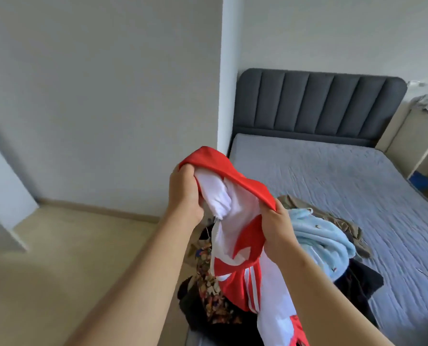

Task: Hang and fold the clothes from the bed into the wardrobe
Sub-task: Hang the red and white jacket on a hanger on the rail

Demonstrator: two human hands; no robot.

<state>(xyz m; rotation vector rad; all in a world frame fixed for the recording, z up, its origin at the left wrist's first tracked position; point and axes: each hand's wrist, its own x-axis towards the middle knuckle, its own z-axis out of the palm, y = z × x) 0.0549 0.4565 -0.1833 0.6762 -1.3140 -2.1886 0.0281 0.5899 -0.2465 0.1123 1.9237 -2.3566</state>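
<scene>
**Limp red sportswear held up over the bed**

The wide bed, with a grey quilted cover and a padded charcoal headboard, carries a heap of clothes at its near corner, including a fluffy pale blue fleece. Above the heap hangs the smooth red and white striped sports garment. It looks light, floppy and probably slippery. The left hand and right hand are apart, each clutching its red edge, which looks like the firmest place to hold it.

White walls, beige floor, grey padded headboard, cream cabinet
</scene>
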